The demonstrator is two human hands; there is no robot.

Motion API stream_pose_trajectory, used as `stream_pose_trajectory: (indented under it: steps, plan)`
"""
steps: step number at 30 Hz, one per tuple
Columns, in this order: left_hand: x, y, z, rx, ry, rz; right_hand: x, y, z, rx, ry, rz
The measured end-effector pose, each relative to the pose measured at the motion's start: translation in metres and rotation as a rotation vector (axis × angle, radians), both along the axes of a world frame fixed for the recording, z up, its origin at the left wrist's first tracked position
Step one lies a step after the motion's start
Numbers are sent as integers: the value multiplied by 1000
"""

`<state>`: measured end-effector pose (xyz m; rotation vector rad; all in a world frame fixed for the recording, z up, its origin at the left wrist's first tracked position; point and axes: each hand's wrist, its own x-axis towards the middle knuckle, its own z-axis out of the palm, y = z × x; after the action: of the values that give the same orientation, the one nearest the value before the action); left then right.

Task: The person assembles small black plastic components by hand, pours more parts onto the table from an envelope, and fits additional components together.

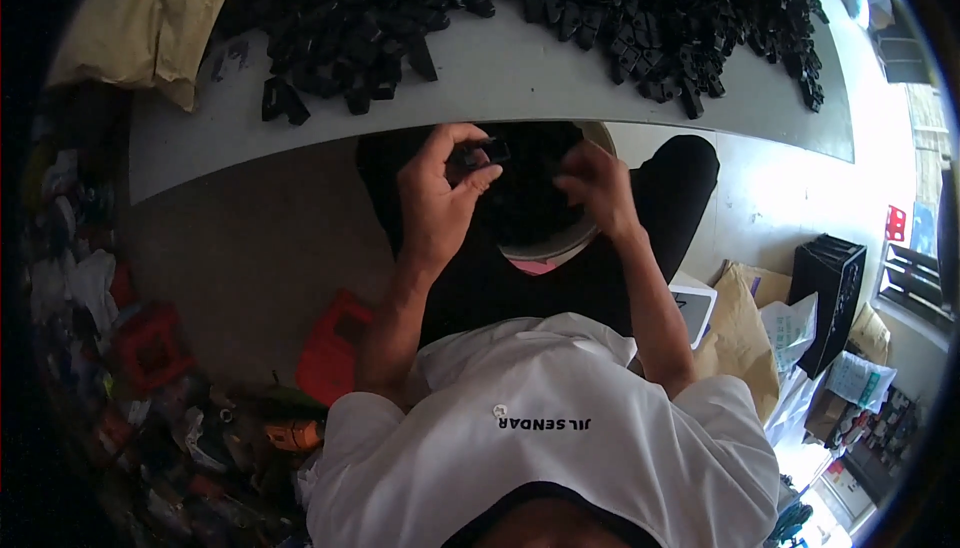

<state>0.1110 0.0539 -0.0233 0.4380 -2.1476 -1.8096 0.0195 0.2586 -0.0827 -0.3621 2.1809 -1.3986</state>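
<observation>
Between the thumb and fingers of my left hand [436,193] is a small black plastic part [490,154], just past the table's near edge. To its right, my right hand [602,188] is apart from that part, with its fingers curled together. Whatever those fingers hold, if anything, is too dark and small to name. Both hands are over a round tub [568,246] between my knees, its inside dark with what look like more black pieces. On the table [480,73] ahead lie heaps of similar black plastic parts [345,33], some loose near the edge.
A brown sack [150,23] sits at the table's left end. Red plastic stools [335,348] stand on the floor to the left, near bags and clutter. At right are a brown paper bag [738,333], a black crate [828,293] and white plastic bags [792,333].
</observation>
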Motion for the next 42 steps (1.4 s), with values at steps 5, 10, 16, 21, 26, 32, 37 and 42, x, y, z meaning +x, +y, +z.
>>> stream_pose_trajectory:
  steps: [5, 10, 16, 21, 26, 32, 37, 42]
  plan:
    - [-7, 15, 8, 97, 8, -183, 20, -17, 85, -296, 481, 64]
    - [-10, 19, 22, 266, -151, -263, 12, -26, 76, -261, 818, 227]
    - [-4, 16, 20, 474, -118, -340, 15, -21, 70, -210, 1025, 282]
    - [0, 21, 11, 446, -69, -297, 27, -27, 94, -186, 562, 124]
    - [6, 30, 14, 377, -29, -234, 18, -16, 86, -182, 168, 270]
    - [-23, -11, 31, -1144, 22, 130, -25, -13, 88, 65, 716, 374]
    - [-57, -28, 22, -1387, 41, 147, -73, -47, 109, 336, 1155, 48]
    - [-61, -16, -2, -1102, 264, 36, -70, -66, 106, 196, 1179, 157]
